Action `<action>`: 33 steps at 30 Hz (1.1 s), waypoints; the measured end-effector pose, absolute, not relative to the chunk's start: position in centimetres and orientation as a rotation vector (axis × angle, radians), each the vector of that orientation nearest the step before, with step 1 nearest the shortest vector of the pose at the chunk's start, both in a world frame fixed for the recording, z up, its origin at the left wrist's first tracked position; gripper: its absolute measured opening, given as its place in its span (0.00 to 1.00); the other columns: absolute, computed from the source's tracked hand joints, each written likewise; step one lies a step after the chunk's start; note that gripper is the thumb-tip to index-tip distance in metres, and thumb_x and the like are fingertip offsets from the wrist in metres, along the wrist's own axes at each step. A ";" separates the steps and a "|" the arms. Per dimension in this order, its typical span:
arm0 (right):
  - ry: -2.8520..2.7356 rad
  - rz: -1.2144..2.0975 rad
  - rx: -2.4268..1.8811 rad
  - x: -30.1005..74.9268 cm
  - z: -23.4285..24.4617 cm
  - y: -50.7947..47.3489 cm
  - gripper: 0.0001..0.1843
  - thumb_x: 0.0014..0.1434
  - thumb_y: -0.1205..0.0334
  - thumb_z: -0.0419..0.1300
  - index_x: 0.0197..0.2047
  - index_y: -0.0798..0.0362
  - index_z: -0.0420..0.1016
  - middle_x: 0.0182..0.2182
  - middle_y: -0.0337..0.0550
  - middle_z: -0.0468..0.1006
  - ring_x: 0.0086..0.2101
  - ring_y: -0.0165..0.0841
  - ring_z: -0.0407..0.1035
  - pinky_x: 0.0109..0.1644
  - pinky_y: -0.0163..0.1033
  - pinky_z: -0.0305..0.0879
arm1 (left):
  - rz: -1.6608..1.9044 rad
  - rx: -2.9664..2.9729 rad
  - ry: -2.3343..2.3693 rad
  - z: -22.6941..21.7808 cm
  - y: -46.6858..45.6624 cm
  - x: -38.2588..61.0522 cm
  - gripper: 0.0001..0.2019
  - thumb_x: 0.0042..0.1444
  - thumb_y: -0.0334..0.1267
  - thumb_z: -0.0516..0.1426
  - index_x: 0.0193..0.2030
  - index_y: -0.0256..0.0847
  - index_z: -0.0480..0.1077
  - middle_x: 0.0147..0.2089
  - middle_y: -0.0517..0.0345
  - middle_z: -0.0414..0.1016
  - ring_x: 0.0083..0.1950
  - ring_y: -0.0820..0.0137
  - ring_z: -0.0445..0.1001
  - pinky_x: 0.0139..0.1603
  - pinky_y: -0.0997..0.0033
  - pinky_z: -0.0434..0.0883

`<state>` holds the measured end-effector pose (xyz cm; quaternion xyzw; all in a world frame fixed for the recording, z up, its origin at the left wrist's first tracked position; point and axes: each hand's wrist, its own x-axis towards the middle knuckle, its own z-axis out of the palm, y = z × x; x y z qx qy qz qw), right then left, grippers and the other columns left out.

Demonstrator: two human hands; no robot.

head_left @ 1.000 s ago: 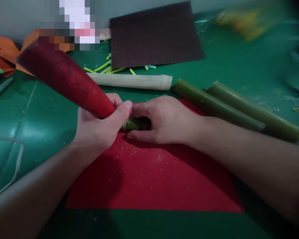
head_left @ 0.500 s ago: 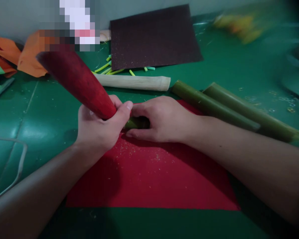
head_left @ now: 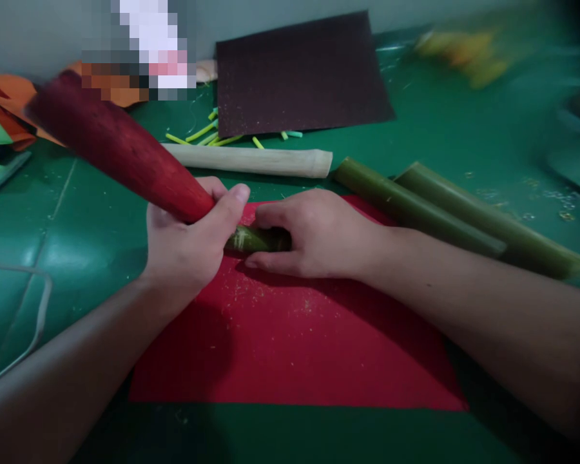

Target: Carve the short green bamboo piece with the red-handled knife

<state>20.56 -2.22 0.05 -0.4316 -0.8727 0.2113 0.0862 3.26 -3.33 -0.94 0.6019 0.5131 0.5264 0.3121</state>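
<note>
OK, you're working over the far half of the red sheet [head_left: 294,361], w/ the short green stick [head_left: 255,239] lying L-to-R on it, long axis running approx. parallel to the sheet's near edge. Your R hand [head_left: 319,235] is sitting nearer: it's straddling the stick's R part, fingers curling down the far side, thumb lying along the near side; how hard it's pressing, can't tell. Your L hand [head_left: 186,254] is wrapping round the narrow end of the thick red stick [head_left: 130,154], which is slanting up past the sheet's L side, so it's running at an angle to the green one. The green stick's L end is hiding behind that hand; touching or not, can't tell. Crumbs [head_left: 307,306] are dotting mid-sheet. Beyond the sheet's far edge a pale stick [head_left: 265,161] is lying crosswise, & two green tubes [head_left: 415,200] are slanting by its far R corner.
</note>
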 end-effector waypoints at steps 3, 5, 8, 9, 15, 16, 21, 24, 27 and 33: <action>-2.582 0.652 -1.259 20.6 0.0 -2.1 0.21 0.61 0.42 0.64 0.41 0.53 0.78 0.27 0.38 0.73 0.26 0.29 0.58 0.33 0.39 0.43 | 1.321 1.600 1.336 -0.8 -3.6 3.3 0.19 0.55 0.38 0.65 0.17 0.43 0.64 0.16 0.65 0.59 0.20 0.76 0.59 0.21 0.72 0.63; -2.576 0.654 -1.253 20.6 -0.1 -2.1 0.21 0.60 0.42 0.64 0.41 0.53 0.78 0.27 0.38 0.73 0.27 0.29 0.58 0.33 0.39 0.43 | 1.314 1.631 1.325 -1.0 -3.7 3.3 0.18 0.54 0.37 0.65 0.18 0.43 0.65 0.17 0.65 0.61 0.20 0.77 0.60 0.22 0.73 0.64; -2.571 0.651 -1.271 20.6 -0.2 -2.1 0.20 0.60 0.43 0.64 0.40 0.53 0.78 0.26 0.38 0.72 0.27 0.29 0.59 0.33 0.39 0.44 | 1.359 1.656 1.303 -1.4 -3.7 3.2 0.15 0.54 0.36 0.66 0.20 0.43 0.68 0.19 0.66 0.65 0.21 0.77 0.64 0.21 0.75 0.65; -2.571 0.646 -1.275 20.6 -0.2 -2.1 0.20 0.60 0.43 0.64 0.39 0.53 0.78 0.26 0.37 0.72 0.27 0.29 0.58 0.33 0.39 0.44 | 1.382 1.647 1.299 -1.5 -3.7 3.3 0.14 0.54 0.36 0.66 0.21 0.43 0.69 0.19 0.66 0.67 0.21 0.77 0.65 0.21 0.75 0.66; -2.596 0.607 -1.271 20.4 0.0 -2.1 0.19 0.60 0.44 0.64 0.39 0.53 0.78 0.26 0.38 0.73 0.26 0.29 0.57 0.32 0.39 0.43 | 1.405 1.558 1.385 -1.3 -3.2 3.4 0.13 0.54 0.38 0.68 0.21 0.45 0.72 0.20 0.66 0.69 0.21 0.76 0.65 0.22 0.73 0.66; -2.601 0.599 -1.286 20.4 0.1 -2.2 0.19 0.60 0.44 0.63 0.39 0.53 0.78 0.26 0.38 0.73 0.26 0.30 0.56 0.32 0.39 0.43 | 1.392 1.547 1.404 -1.2 -3.1 3.3 0.14 0.55 0.40 0.67 0.21 0.45 0.72 0.19 0.65 0.68 0.21 0.76 0.64 0.22 0.72 0.65; -2.583 0.660 -1.360 20.1 0.4 -2.4 0.19 0.60 0.43 0.64 0.40 0.52 0.79 0.24 0.37 0.72 0.25 0.29 0.55 0.32 0.39 0.42 | 1.397 1.493 1.353 -1.1 -2.8 2.8 0.16 0.55 0.40 0.67 0.19 0.44 0.69 0.18 0.66 0.61 0.19 0.77 0.59 0.20 0.72 0.61; -2.566 0.684 -1.360 20.2 0.4 -2.3 0.20 0.60 0.43 0.64 0.40 0.52 0.79 0.24 0.37 0.72 0.24 0.28 0.55 0.32 0.39 0.42 | 1.348 1.541 1.317 -1.1 -3.0 2.7 0.18 0.54 0.39 0.66 0.17 0.43 0.66 0.17 0.65 0.60 0.19 0.77 0.59 0.22 0.72 0.63; -2.567 0.689 -1.328 20.2 0.2 -2.0 0.21 0.60 0.42 0.64 0.40 0.52 0.79 0.24 0.36 0.72 0.25 0.28 0.56 0.32 0.39 0.42 | 1.299 1.664 1.236 -1.1 -3.1 2.6 0.18 0.55 0.37 0.64 0.17 0.42 0.65 0.17 0.66 0.60 0.19 0.79 0.57 0.20 0.74 0.60; -2.587 0.688 -1.313 20.3 0.1 -1.8 0.20 0.60 0.43 0.64 0.43 0.52 0.80 0.26 0.38 0.75 0.26 0.30 0.59 0.32 0.39 0.43 | 1.202 1.758 1.112 -0.8 -2.9 2.3 0.20 0.57 0.35 0.62 0.17 0.39 0.63 0.17 0.66 0.60 0.19 0.81 0.58 0.18 0.79 0.57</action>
